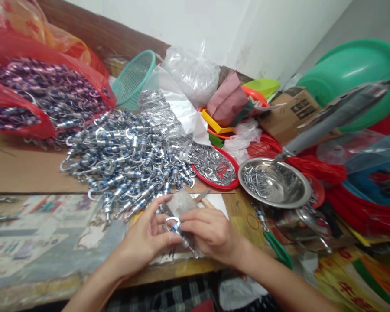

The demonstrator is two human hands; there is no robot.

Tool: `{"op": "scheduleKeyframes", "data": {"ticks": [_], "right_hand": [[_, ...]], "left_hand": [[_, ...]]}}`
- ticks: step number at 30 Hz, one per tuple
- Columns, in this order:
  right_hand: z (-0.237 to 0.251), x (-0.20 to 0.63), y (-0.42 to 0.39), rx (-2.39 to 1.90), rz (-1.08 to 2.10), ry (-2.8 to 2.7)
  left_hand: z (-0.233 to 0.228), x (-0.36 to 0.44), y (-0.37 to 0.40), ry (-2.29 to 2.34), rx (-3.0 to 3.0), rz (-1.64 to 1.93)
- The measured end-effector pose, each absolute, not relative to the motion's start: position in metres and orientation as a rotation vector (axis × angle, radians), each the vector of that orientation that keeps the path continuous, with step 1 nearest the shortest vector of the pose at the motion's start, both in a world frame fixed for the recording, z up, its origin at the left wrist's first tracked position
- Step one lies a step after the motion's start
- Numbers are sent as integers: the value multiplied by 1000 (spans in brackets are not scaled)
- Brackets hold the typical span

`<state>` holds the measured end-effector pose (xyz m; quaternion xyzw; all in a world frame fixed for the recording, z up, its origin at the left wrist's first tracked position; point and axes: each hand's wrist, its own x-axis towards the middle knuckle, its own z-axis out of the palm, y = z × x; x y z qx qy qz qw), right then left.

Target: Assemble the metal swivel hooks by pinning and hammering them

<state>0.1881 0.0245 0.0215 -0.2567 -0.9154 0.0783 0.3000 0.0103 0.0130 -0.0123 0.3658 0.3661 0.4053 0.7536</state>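
Note:
Near the table's front edge, my left hand point(151, 227) and my right hand point(211, 229) hold one small metal hook fitting point(174, 226) between them. It has a curved silver hook, a blue band and a thin shaft slanting down to the right. My left thumb and fingers close around its left side. My right fingertips pinch it from the right; the exact grip is partly hidden. Just behind the hands stands a grey metal block point(181, 202). A large heap of similar hook fittings point(130, 151) lies beyond my left hand.
A red plastic bag point(48, 125) of purple fittings is at left. A red tray point(235, 173) of small metal pieces and a steel bowl point(299, 197) with pins are at right. A grey-handled tool point(331, 117) hangs over the bowl. A green basket point(134, 78) leans behind.

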Motion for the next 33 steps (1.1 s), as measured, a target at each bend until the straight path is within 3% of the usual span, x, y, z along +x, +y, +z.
{"op": "scheduleKeyframes", "data": {"ticks": [4, 11, 14, 16, 18, 21, 30, 33], "right_hand": [[21, 187, 11, -636, 138, -2526], [6, 190, -14, -855, 364, -2333], [0, 204, -13, -1124, 458, -2069], [-5, 220, -5, -1406, 340, -1947], [-10, 238, 4, -1681, 245, -1987], [-14, 257, 11, -1906, 385, -2108], [35, 238, -34, -1254, 237, -2087], [34, 231, -43, -1230, 243, -2260]], "left_hand": [[-11, 10, 13, 792, 813, 889], [-6, 12, 13, 829, 809, 877], [-4, 11, 13, 852, 807, 852], [-4, 10, 12, 874, 814, 841], [-4, 10, 12, 884, 822, 844], [-4, 10, 12, 881, 830, 859], [-2, 10, 11, 940, 853, 855], [-2, 10, 11, 962, 865, 859]]}}
